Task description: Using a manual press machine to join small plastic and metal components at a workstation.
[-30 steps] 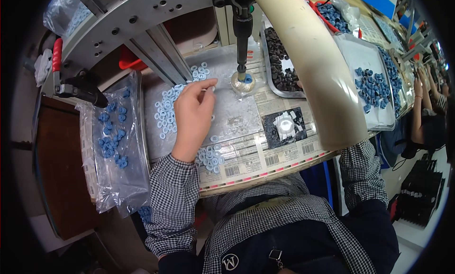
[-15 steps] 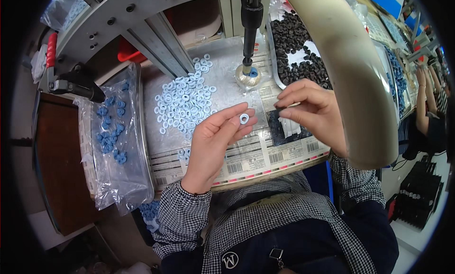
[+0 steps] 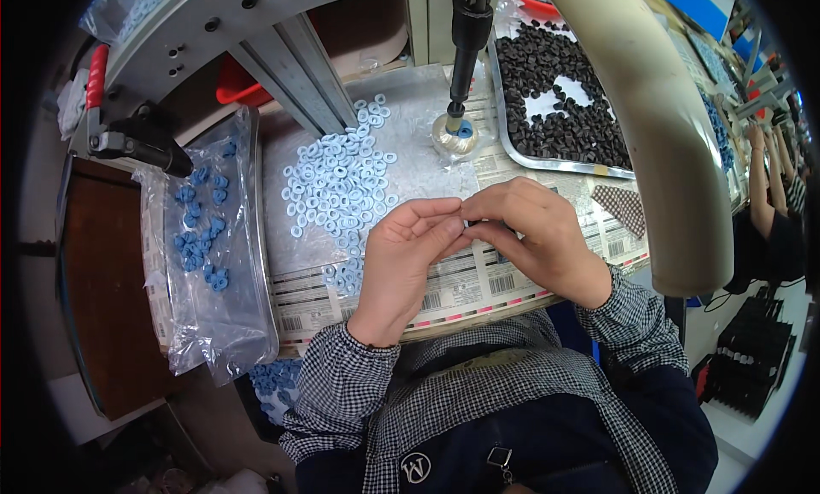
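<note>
My left hand (image 3: 400,259) pinches a light-blue ring, now almost wholly covered by the fingertips. My right hand (image 3: 540,238) meets it from the right, thumb and forefinger closed on a small dark piece of which only a sliver shows. The fingertips of both hands touch over the front part of the bench. Beyond my left hand spreads a loose heap of light-blue rings (image 3: 337,178). Behind the hands, a black vertical press rod (image 3: 461,75) comes down to a round metal base (image 3: 448,144), where a small blue part (image 3: 465,130) sits.
A metal tray (image 3: 559,164) of small black parts stands at the back right. On the left, a plastic-lined tray (image 3: 235,310) holds blue parts. A thick beige tube (image 3: 666,144) arches over the right side. A red-handled clamp (image 3: 96,79) is at far left; checked cloth (image 3: 621,208) lies right.
My right hand has moved left and nearer to meet my left hand. The ring, plainly visible before, is now mostly hidden between the fingers. The view has shifted slightly.
</note>
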Motion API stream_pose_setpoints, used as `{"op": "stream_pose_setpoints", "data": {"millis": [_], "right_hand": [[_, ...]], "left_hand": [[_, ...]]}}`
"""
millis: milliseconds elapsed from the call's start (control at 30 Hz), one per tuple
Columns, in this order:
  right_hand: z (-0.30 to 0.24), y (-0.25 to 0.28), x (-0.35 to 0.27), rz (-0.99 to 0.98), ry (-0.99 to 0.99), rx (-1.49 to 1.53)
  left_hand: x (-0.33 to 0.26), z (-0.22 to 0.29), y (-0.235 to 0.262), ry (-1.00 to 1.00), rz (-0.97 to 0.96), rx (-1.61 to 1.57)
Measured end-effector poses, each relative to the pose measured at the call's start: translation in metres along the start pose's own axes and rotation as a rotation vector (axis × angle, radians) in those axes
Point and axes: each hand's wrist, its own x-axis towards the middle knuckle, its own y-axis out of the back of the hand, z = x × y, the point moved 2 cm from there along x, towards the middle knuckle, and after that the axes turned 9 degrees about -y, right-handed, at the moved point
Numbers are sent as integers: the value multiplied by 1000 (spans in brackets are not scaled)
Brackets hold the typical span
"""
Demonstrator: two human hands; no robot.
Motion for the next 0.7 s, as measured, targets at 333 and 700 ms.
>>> {"op": "stream_pose_setpoints", "data": {"millis": [333, 700], "right_hand": [[-9, 4, -1, -9, -196, 60], [-20, 10, 11, -126, -228, 136]], "left_hand": [[0, -4, 2, -7, -20, -113], [-27, 41, 13, -110, 13, 226]]}}
